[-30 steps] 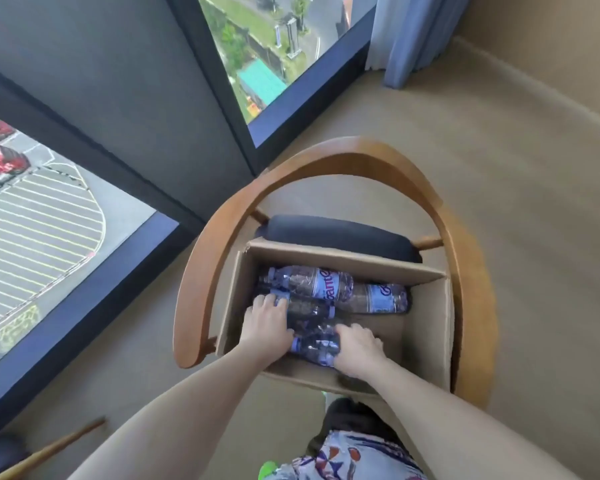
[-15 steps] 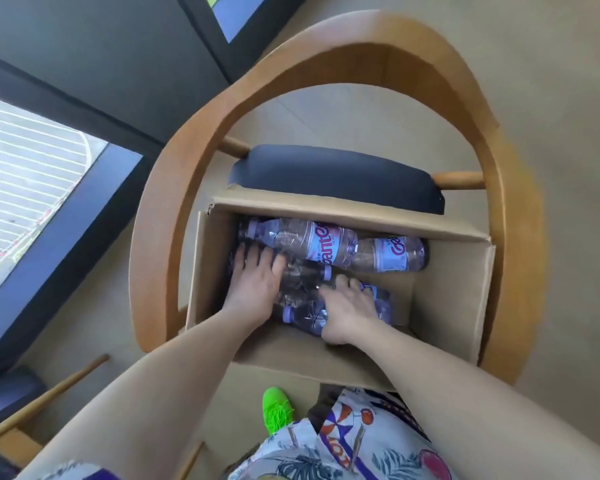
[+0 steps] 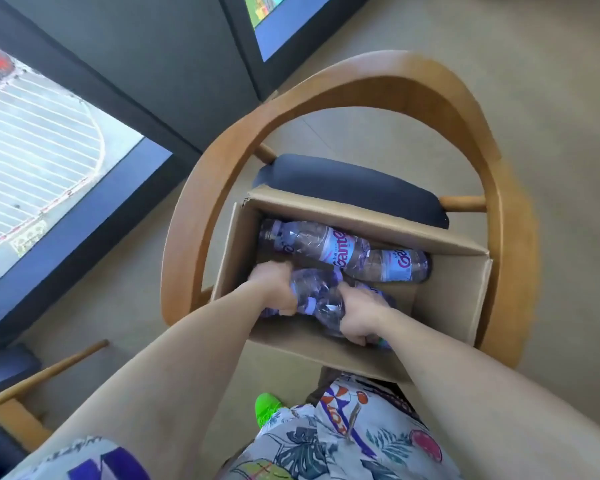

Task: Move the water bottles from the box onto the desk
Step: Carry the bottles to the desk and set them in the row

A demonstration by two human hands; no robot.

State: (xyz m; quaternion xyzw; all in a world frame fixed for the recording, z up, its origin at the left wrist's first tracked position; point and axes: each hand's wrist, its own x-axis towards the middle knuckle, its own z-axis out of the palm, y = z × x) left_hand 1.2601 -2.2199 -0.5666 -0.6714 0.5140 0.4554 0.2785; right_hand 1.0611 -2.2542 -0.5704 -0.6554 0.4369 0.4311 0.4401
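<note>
A high-rise room, perhaps a hotel: floor-length windows [image 3: 42, 161] over a car park, carpet [image 3: 551, 98], wooden armchair [image 3: 499, 188].

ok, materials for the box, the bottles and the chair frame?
Box: plain brown corrugated cardboard, matte, with raw cut edges and folded flaps. Bottles: thin clear plastic, glossy, with faceted crinkled walls and printed wrap labels; the left hand and right hand each grip one. Chair frame: looks like bent wood with a smooth satin finish and warm brown tone; the grain is too blurred to confirm.

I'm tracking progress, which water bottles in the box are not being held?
The two labelled bottles along the box's far wall; both lie untouched, while the hands grip bottles nearer the person.
</note>
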